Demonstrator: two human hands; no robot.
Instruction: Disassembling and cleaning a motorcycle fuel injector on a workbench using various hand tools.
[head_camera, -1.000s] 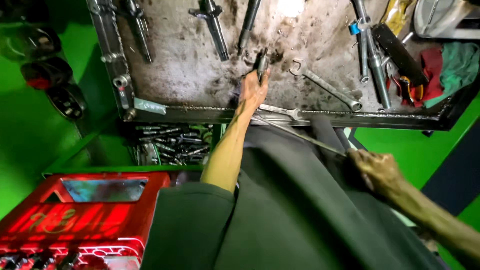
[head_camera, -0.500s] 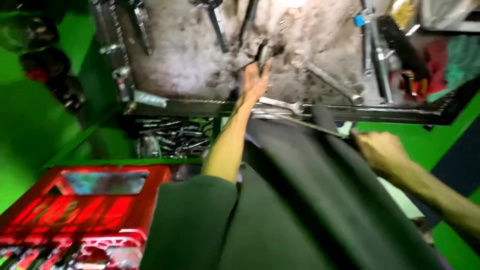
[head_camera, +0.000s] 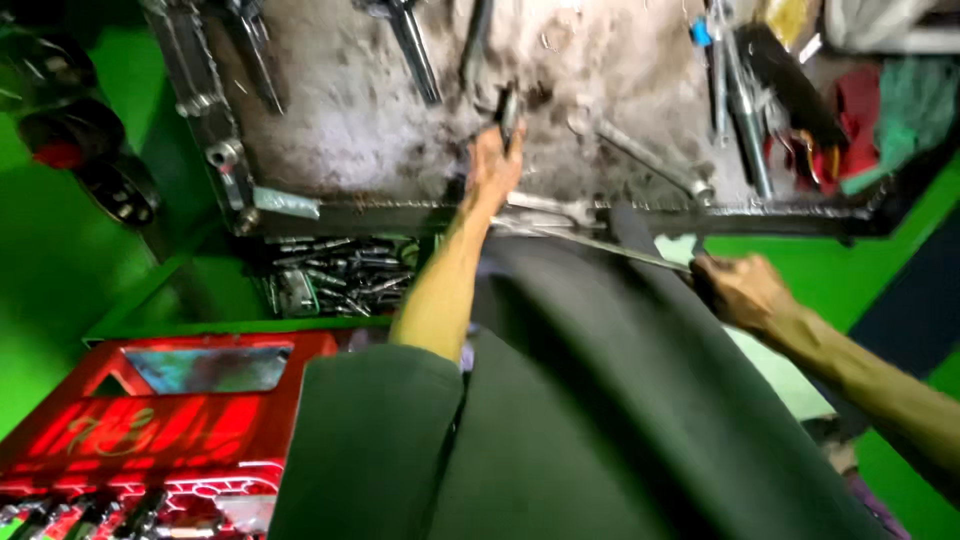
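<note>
in the head view, the left hand (head_camera: 495, 165) is reaching out over the grimy metal table (head_camera: 350, 130), its grip clenching around a small dark tool (head_camera: 509, 108) that is sticking up from the fingers; what kind of tool it is stays too blurred to tell. the right hand (head_camera: 740, 290) is sitting near the table's front edge, its grip closing around the end of a long thin metal rod (head_camera: 600, 245) that is running across toward the left arm. a large black tyre (head_camera: 600, 420) is filling the lower middle, lying between both arms.

to do this well, the left hand seems to need a firm hold on the tool while the right is keeping the rod steady against the tyre.

the table's raised front rim is lying just under the left wrist, and wrenches (head_camera: 640, 160) are lying close on the right. a tray of sockets (head_camera: 330, 275) is sitting below the rim, and a red tool case (head_camera: 150, 430) is crowding the lower left. open room is lying mainly on the bare table left of the hand.
</note>
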